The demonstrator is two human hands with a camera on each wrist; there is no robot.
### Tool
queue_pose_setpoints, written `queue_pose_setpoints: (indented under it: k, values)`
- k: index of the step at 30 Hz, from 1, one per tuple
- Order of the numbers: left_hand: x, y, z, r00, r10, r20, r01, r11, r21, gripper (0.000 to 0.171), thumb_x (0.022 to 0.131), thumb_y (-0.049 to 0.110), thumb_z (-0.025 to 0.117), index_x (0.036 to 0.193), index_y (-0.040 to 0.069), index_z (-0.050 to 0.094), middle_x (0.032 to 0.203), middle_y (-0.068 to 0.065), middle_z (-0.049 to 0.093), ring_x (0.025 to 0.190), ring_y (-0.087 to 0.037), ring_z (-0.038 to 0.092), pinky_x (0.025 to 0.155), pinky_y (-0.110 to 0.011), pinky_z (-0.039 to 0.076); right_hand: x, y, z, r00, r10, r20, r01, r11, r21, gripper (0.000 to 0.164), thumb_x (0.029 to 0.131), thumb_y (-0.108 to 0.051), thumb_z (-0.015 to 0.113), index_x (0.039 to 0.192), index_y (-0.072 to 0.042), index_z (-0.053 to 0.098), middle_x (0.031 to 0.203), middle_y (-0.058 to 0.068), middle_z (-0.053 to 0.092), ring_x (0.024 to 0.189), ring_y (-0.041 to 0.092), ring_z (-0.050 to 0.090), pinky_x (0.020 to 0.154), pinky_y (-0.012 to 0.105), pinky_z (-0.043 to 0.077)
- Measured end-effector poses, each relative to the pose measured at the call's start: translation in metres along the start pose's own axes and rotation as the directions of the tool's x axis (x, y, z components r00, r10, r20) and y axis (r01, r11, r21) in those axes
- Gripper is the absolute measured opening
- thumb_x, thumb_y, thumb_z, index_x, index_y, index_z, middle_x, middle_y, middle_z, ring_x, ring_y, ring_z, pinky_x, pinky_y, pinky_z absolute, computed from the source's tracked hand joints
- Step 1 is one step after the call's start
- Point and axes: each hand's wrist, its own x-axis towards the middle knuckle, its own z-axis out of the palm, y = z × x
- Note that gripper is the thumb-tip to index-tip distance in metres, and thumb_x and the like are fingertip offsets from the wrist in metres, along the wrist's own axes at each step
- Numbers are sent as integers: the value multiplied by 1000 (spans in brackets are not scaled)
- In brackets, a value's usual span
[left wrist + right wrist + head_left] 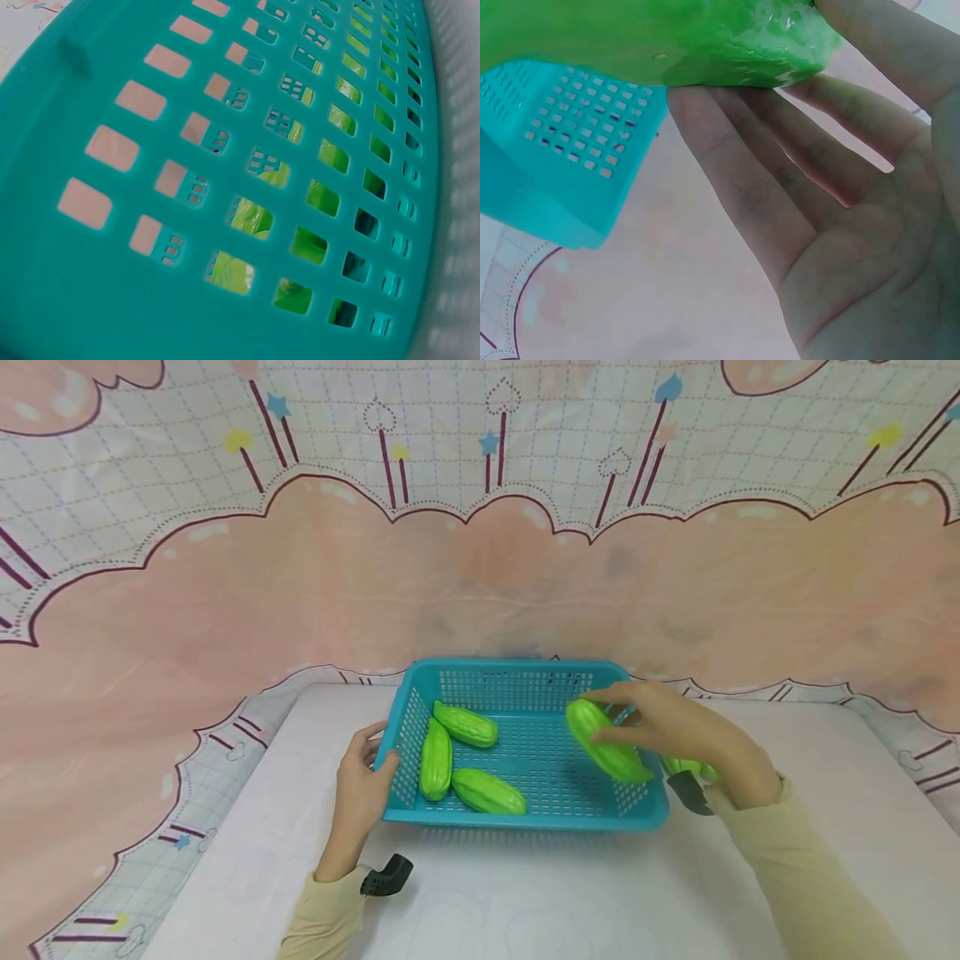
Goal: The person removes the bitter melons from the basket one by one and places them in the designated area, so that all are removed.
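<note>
In the head view, my right hand (652, 722) pinches a green bitter melon (603, 743) between thumb and fingers, over the right end of a turquoise plastic basket (525, 820). The right wrist view shows this melon (667, 41) close up against the fingertips (694, 101). My left hand (363, 785) grips the basket's left rim, its thumb towards the front. Three more bitter melons lie inside at the left: one at the back (467, 725), one along the left wall (436, 762), one near the front (489, 792). Perforated basket wall (225, 180) fills the left wrist view.
Outside the basket's right wall, something green (688, 767) lies on the white table (525, 902), mostly hidden by my right wrist. Behind the table hangs a patterned pink and white cloth (450, 585).
</note>
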Motion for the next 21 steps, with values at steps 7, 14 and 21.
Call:
queue_pose_setpoints:
  k: [7,14,21]
  values:
    - [2,-4,0,1000,0,-6,0,1000,0,47,96,5,52,143,4,47,124,-24,63,111,-33,62,86,-47,53,-4,3,-3,1000,17,-18,-17,1000,-24,54,86,-25,77,134,-5,61,111,3,69,98,19,65,78,29,56]
    - [3,-6,0,1000,-13,-2,13,1000,2,48,96,6,52,144,5,46,126,-23,62,113,-33,61,88,-47,51,-11,6,-6,999,-7,-47,7,1000,-5,52,86,-23,77,132,-3,62,111,3,68,98,20,67,78,27,56]
    - [3,-6,0,1000,-9,3,9,1000,-3,48,96,5,52,144,5,45,126,-23,62,112,-33,61,89,-47,51,-15,8,-9,997,0,-75,0,1000,-5,52,87,-25,77,131,-1,62,112,6,68,98,21,67,77,28,57]
